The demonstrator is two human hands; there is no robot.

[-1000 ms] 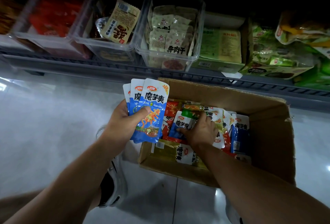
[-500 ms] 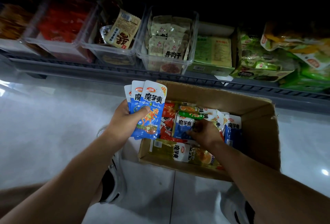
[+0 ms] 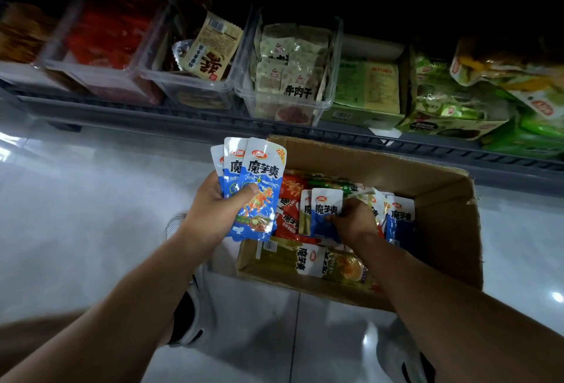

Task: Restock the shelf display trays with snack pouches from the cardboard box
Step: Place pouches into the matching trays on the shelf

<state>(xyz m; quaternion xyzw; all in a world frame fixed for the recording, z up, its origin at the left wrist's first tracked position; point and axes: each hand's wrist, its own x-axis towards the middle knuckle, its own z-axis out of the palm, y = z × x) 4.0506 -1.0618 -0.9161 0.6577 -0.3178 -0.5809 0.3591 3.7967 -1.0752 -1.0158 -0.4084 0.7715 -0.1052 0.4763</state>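
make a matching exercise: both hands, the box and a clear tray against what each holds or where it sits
1 left hand
2 right hand
3 cardboard box
4 clear tray

a on the shelf, holds beige packets
b grips a fan of blue pouches
c open on the floor
d pinches a single pouch in the box

Pairs: 1-b, 2-d, 3-c, 4-a

The left hand (image 3: pixel 213 211) holds fanned blue pouches (image 3: pixel 256 190) beside the cardboard box's (image 3: pixel 442 199) left edge; the right hand (image 3: pixel 354 221) apparently pinches another blue pouch (image 3: pixel 325 208) inside.
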